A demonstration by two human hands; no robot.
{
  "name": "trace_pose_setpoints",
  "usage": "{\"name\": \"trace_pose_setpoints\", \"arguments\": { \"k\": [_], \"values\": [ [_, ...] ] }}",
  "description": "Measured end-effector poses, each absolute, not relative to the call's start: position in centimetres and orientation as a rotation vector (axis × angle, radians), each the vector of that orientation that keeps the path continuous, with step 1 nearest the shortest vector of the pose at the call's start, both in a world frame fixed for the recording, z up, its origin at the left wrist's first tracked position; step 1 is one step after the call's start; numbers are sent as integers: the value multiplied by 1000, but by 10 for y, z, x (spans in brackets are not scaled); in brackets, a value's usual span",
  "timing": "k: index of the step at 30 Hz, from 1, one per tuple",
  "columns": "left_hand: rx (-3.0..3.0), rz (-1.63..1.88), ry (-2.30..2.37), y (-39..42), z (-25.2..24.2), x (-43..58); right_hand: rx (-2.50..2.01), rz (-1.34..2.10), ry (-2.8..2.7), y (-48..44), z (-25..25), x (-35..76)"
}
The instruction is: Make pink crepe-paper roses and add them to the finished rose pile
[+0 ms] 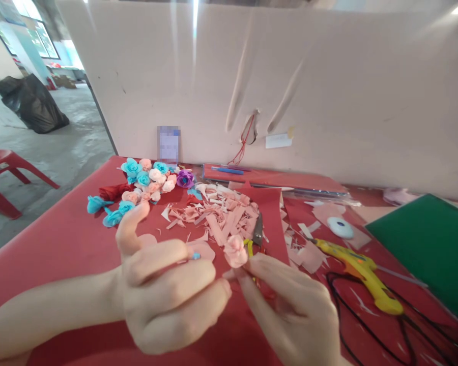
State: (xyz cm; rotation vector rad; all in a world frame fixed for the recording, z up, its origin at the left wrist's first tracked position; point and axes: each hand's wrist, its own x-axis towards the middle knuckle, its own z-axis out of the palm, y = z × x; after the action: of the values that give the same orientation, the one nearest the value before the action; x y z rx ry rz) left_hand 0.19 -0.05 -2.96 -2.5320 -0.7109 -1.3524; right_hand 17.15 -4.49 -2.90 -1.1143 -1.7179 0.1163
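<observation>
My right hand (290, 305) pinches a small pink paper rose (235, 250) at its base between thumb and fingertips. Beside it on the left is my left hand (171, 290), one finger raised and bent, the other fingers curled in with their tips close to the rose's base. Whatever those curled fingers hold is hidden. Behind the rose lie pliers with a dark jaw (258, 230) and yellow handles, partly covered by my right hand. Rounded pink paper pieces (206, 250) lie on the red table beyond my left hand, and a small blue bit (196, 256) shows there.
Finished paper flowers (143, 178) in blue, pink, red and purple cluster at the back left. Pink paper scraps (229, 211) are heaped mid-table. To the right lie a yellow glue gun (362, 269) with black cable, a white round object (340, 227) and a green board (423, 254). A pale panel (309, 91) stands behind.
</observation>
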Motion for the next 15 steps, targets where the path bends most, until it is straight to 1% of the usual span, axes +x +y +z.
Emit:
{"name": "trace_pose_setpoints", "arguments": {
  "k": [1, 2, 4, 8, 15],
  "values": [
    [-2388, -1359, -537, 0, -23, 3, -1132, 156, -1713, -45, -28, 173],
    [-2285, -1376, -517, 1, -17, 4, -1146, 187, -1715, -45, -28, 174],
    [-2270, -1338, -557, 2, -10, 4, -1150, 226, -1728, -45, -29, 176],
    [-2437, -1367, -722, 5, -9, 4, -1122, 266, -1724, -45, -32, 178],
    [-2869, -1470, -791, 10, -5, 3, -1040, 394, -1901, -40, -31, 180]
  ]
}}
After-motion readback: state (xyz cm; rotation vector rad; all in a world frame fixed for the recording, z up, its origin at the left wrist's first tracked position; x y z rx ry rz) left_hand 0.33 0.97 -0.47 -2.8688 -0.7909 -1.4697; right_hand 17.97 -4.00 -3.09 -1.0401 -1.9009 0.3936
